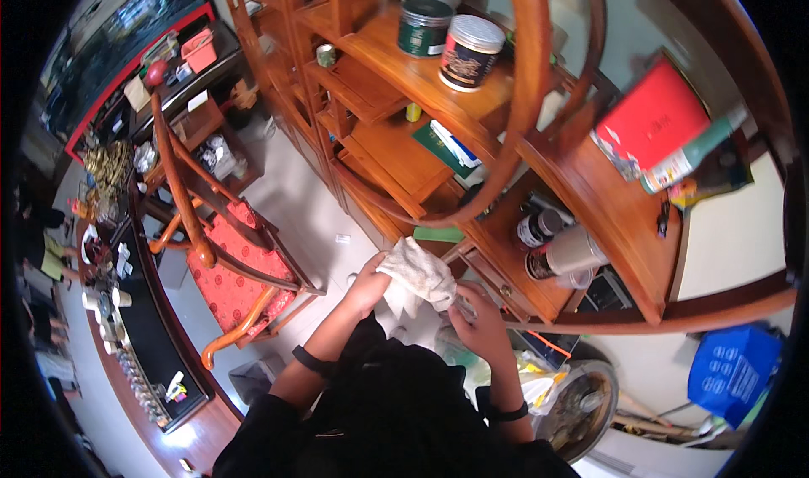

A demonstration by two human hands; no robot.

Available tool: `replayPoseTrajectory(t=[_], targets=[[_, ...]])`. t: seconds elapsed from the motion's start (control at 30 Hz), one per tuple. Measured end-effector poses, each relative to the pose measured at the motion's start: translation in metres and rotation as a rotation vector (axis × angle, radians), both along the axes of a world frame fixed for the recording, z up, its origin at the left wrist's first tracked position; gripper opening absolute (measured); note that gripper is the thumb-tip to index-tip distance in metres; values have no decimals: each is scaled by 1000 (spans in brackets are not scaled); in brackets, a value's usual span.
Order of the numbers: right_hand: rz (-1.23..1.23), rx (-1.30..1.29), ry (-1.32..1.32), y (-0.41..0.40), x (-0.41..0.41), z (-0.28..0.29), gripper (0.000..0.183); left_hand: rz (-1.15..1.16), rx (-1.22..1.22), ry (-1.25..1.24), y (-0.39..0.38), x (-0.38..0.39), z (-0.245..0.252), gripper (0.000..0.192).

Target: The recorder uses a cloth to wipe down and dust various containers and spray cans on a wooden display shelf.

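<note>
A crumpled, off-white cloth [417,271] with greyish stains is held in front of my body, between both hands. My left hand [368,286] grips its left edge. On the other side, the fingers of my right hand [474,320] pinch its lower right corner. Part of the cloth hangs below in a loose fold. Just beyond it stands a wooden display shelf [392,162] with a round frame. On the shelf are a white-lidded dark canister [471,53], a dark green canister [425,28] and a red box [654,115].
Left of me is a wooden armchair [234,269] with a red patterned seat. Past it runs a long table with a black tea tray [148,301] and cups. At my right are a large round pot [578,408], plastic bags and a blue bag [733,374]. Several people stand at the far left.
</note>
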State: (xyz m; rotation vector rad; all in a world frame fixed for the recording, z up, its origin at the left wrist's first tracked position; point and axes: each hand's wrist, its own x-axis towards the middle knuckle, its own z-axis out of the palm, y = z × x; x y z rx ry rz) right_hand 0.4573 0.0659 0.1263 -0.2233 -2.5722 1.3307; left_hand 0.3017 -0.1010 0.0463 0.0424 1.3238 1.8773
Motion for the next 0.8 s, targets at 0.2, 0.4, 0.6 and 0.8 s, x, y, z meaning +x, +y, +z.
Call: replayPoseTrajectory(t=[0.2,0.4,0.6,0.8], targets=[[181,-14,-76,-13,-27,-22,94,-330,116,223,14,-3,6,44],[-78,-116,-254,7,-47,-76,69,-582,318,199,0,-89,-12,44],[-35,-160,-339,0,-77,-68,59,457,-279,575,-22,-258,-49,18],[139,-104,-339,-12,-116,-73,55,630,-169,676,6,-381,-48,32]])
